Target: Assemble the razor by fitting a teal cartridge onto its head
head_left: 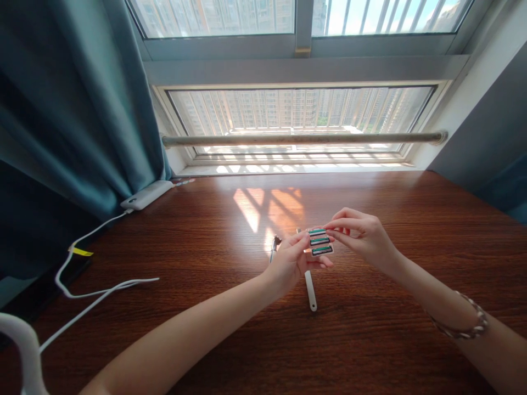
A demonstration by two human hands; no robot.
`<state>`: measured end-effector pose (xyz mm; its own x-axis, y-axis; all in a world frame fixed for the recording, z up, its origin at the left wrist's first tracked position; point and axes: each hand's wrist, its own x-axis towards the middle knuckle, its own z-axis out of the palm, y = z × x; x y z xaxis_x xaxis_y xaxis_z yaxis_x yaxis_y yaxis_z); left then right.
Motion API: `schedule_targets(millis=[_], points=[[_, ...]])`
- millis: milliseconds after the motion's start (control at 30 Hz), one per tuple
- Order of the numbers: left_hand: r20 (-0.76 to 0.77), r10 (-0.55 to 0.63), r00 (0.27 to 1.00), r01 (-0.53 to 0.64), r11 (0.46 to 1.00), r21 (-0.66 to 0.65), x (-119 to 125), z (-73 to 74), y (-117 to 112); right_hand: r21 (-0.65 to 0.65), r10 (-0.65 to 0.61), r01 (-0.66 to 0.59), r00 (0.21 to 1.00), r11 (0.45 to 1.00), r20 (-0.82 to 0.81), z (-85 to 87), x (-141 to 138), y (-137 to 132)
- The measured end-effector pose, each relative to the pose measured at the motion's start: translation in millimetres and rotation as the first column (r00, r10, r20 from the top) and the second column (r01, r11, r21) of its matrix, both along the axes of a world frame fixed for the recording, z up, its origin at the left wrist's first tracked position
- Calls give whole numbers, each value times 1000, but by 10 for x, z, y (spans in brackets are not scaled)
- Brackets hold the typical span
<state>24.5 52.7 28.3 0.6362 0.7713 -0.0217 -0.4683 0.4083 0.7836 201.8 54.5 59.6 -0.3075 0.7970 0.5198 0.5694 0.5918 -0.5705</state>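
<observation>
My left hand (288, 269) holds a small clear pack of razor cartridges (321, 241) by its left side, with thumb and fingers closed on it. Three black-and-green cartridges lie in rows in the pack. My right hand (364, 236) pinches at the pack's upper right corner; its fingertips partly cover what they grip. Behind my left hand lies a dark-headed razor (275, 244), mostly hidden. A white handle (310, 291) sticks out below the pack on the table, its upper part covered by my left hand.
The brown wooden table (395, 329) reaches back to a window with a metal rail (300, 140). At the left are a white power strip (147, 195), a white cable (99, 293), a curved white stand (20, 340) and a blue curtain (90, 99).
</observation>
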Motion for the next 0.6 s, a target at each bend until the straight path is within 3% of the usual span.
schedule_targets(millis=[200,600], points=[[-31,-32,999,32,999,6,2,1,-10,13,-5,5,1000,1000,30,-12,-24,-19],[-61,-32,998,29,999,-46,32,-40,-1,58,-14,-2,964,998,265,-58,-39,-16]])
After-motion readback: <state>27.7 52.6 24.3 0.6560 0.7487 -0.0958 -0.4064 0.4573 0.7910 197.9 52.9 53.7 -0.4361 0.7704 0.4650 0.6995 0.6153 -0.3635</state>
